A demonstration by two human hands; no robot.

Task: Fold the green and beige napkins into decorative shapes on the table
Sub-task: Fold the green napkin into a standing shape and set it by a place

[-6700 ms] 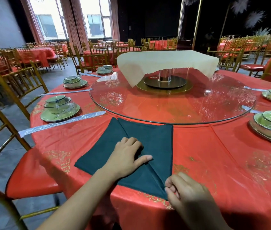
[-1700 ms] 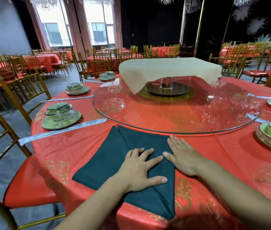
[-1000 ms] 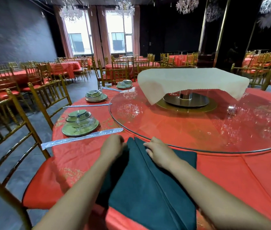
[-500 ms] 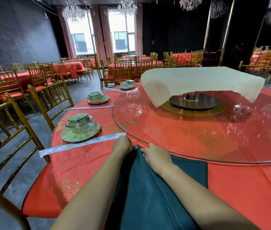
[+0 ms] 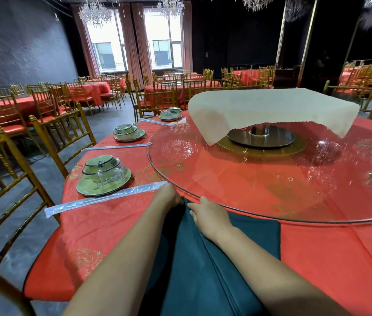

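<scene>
Green napkin (image 5: 205, 272): one, on the bench (image 5: 103, 226) straight in front of you. Its long axis runs away from you, from the near edge up to a narrow end right at the rim of the glass turntable (image 5: 157, 165). A flat flap spreads out to the right of the centre crease.

Both hands are at that far end, close together, with the crease rising between them.
- Left hand (image 5: 168, 198): on the left of the crease, curled over the cloth. The fingertips are hidden, but it looks like a grip on the napkin's far corner.
- Right hand (image 5: 211, 216): on the right of the crease, fingers (image 5: 193, 212) pointing across towards the left hand, thumb at the turntable side. It reads as a pinch on the fold.

Neither hand is clearly nearer to the napkin's end. The rest of the cloth lies back towards you from the fingers, so the next fold probably comes down along that line, pulling clear of the glass rim.

Beige napkin (image 5: 271, 106): one, well apart, draped over the turntable's centre and not yet folded.

Also counted: three place settings, the nearest (image 5: 104, 179) on your left, and three long clear packets, the nearest (image 5: 103, 199) just beside your left hand.
</scene>
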